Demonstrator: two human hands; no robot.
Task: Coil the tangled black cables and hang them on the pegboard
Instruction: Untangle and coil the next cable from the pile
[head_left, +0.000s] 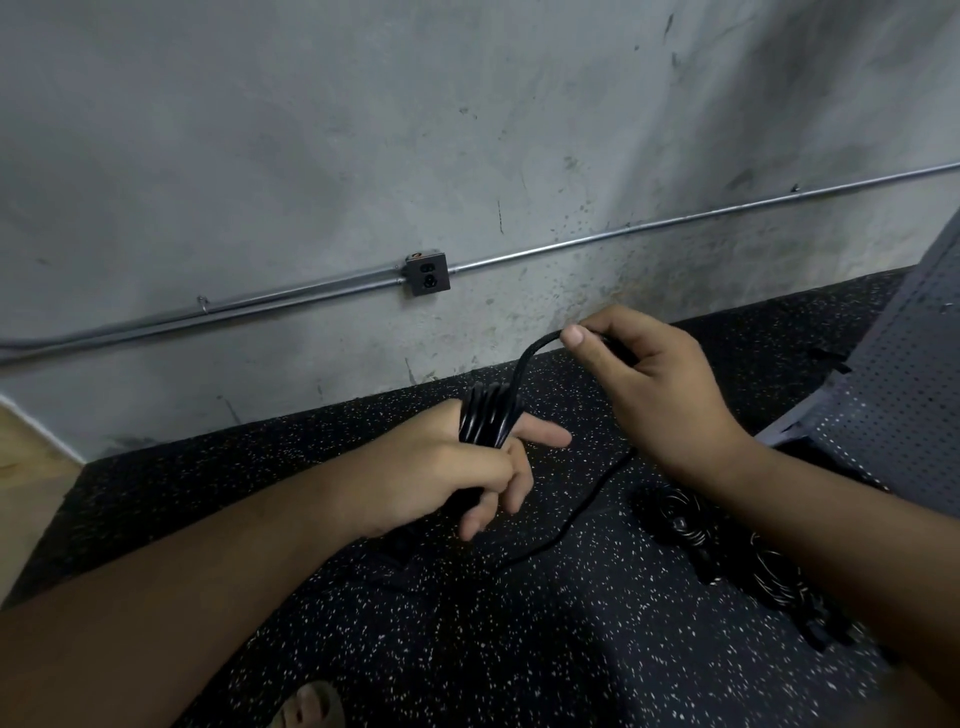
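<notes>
A rough grey concrete wall fills your view from nine to two o'clock. Below it a black rubber floor with white speckles spreads from four to eight o'clock. A grey perforated metal pegboard stands tilted at three o'clock, its lower edge on the floor. A thin silver metal conduit runs across the wall from nine up to two o'clock.

Your left hand, just below centre, has the glossy black cable wound round it in tight loops. Its index finger points to three o'clock and the other fingers curl down over the loops. Your right hand, at two o'clock from the left, pinches the same cable between thumb and fingers. From there the free length drops to the floor.

A heap of other coiled black cables lies on the floor at four o'clock, partly under your right forearm. A small dark square outlet box sits on the conduit at eleven o'clock.
</notes>
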